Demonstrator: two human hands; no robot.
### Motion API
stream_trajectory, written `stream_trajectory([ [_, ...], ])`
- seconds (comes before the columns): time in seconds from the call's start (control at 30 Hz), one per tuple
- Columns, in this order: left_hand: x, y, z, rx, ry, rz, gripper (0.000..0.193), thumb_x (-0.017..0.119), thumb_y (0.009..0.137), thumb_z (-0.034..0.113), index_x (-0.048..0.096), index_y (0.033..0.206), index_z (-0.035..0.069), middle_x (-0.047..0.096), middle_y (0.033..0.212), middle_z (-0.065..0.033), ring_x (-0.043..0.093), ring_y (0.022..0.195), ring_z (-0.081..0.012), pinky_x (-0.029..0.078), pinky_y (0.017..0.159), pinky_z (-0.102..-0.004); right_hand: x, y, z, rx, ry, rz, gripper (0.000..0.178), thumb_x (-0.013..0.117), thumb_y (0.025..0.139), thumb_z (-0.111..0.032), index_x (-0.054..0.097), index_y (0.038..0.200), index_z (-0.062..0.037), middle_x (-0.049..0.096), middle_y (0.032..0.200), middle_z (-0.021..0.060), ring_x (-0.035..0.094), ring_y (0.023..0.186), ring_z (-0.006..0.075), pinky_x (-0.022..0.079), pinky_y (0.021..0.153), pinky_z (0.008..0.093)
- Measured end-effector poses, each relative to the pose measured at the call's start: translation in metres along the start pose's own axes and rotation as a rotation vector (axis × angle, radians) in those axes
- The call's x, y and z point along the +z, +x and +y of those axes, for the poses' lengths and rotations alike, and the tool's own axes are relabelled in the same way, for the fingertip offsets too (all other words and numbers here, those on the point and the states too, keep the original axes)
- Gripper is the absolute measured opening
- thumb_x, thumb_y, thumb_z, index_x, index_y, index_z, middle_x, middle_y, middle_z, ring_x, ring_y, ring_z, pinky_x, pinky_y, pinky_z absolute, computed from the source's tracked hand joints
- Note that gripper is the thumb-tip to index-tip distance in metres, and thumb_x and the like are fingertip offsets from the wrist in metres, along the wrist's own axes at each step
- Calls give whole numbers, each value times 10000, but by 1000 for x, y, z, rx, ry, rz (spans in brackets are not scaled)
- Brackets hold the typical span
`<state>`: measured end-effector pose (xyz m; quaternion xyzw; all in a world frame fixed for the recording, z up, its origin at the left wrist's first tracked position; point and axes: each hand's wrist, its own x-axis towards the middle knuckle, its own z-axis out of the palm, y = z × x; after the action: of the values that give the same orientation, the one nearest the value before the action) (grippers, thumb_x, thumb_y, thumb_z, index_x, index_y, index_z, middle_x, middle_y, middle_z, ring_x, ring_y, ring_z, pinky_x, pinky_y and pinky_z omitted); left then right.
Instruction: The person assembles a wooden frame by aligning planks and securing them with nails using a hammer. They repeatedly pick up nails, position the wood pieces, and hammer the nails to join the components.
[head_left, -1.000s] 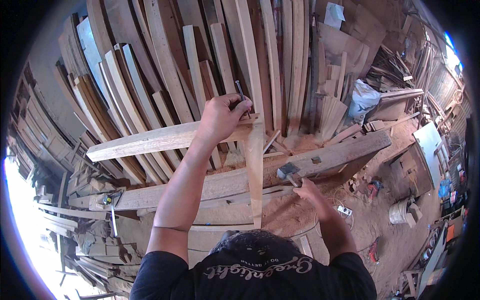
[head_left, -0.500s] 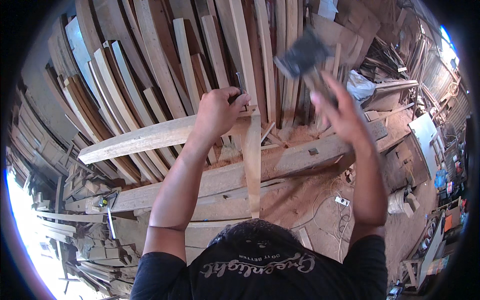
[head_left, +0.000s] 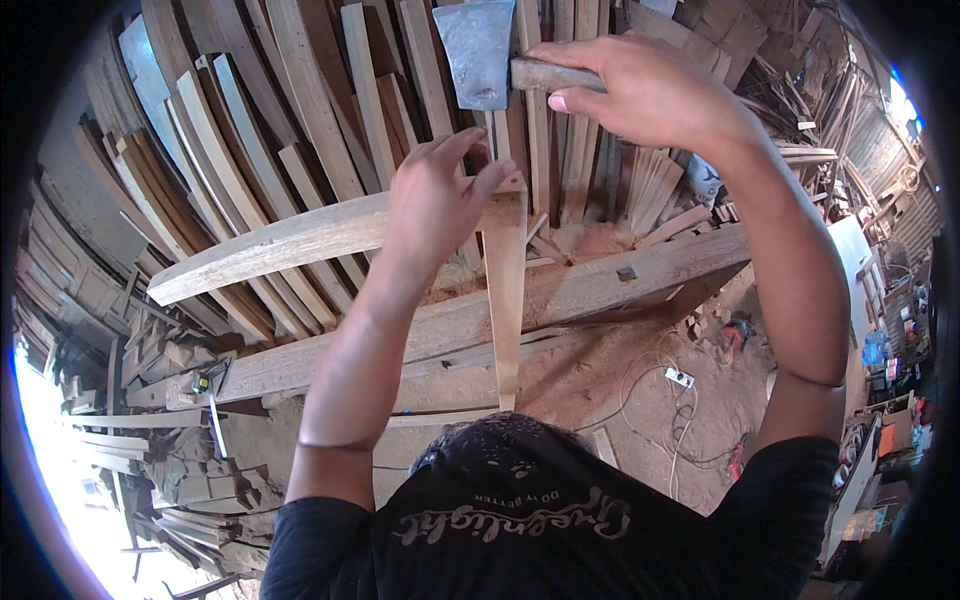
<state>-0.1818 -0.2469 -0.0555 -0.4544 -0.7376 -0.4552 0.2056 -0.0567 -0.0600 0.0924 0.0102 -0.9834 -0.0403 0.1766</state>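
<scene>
My right hand point(head_left: 660, 90) is closed around the wooden handle of a hatchet point(head_left: 480, 60), and its broad grey metal head is over the top of a thin nail point(head_left: 491, 122). Below it, my left hand point(head_left: 435, 190) has its thumb and fingers apart beside the nail, at the end of a pale wooden beam point(head_left: 270, 250). That beam meets a second pale board point(head_left: 505, 300) at a corner; the board runs back toward me. The nail's lower part is largely hidden by my fingers.
A long thick plank point(head_left: 590, 290) with a square hole lies across behind the joined pieces. Many boards point(head_left: 300, 90) lean at the far side. A tape measure point(head_left: 200, 384) is at the left. A power strip point(head_left: 680, 377) and cords lie on the dusty floor at the right.
The hatchet has swung left from the upper right to above the nail. My left fingers have loosened from around the nail and spread. The joined pieces have shifted slightly in view.
</scene>
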Motion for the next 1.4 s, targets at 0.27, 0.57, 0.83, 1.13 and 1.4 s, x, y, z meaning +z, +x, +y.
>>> stream_trajectory([
  [0.27,51,-147,-31,-597,-544,39,384,851,878,98,592,1143,-3,665,1054,-86,616,906,-147,522,775,-307,-2,-3,-1,44,34,-27,525,681,997,-364,594,1482,-183,675,1356,191,643,1231,400,497,1072,458],
  [0.57,68,-92,-51,-574,-1172,123,541,782,880,-73,496,1340,-47,643,1273,-139,634,1222,-246,516,1089,-401,11,-1,12,38,60,30,506,687,977,-362,620,1449,-192,718,1269,178,673,1183,389,527,1024,467],
  [0.83,65,-89,-48,-579,-1087,96,550,803,867,-52,518,1336,-27,657,1261,-137,636,1216,-244,509,1091,-415,1,-3,4,83,66,-18,529,693,979,-391,611,1461,-186,687,1335,183,645,1233,390,506,1064,446],
  [1.13,-8,-58,-62,-765,-1632,958,469,664,1018,429,554,1255,40,624,1183,-92,610,1182,-278,466,1106,-481,-4,-6,4,129,47,133,520,685,978,-429,629,1434,-186,700,1323,170,671,1198,392,520,1046,482],
  [1.4,0,-56,-84,-809,-1270,1031,408,730,974,411,655,1117,36,648,1165,-97,623,1165,-285,505,1015,-473,-72,19,-33,261,408,362,594,685,1022,-306,500,1547,-98,700,1332,189,711,1105,244,573,977,419],
])
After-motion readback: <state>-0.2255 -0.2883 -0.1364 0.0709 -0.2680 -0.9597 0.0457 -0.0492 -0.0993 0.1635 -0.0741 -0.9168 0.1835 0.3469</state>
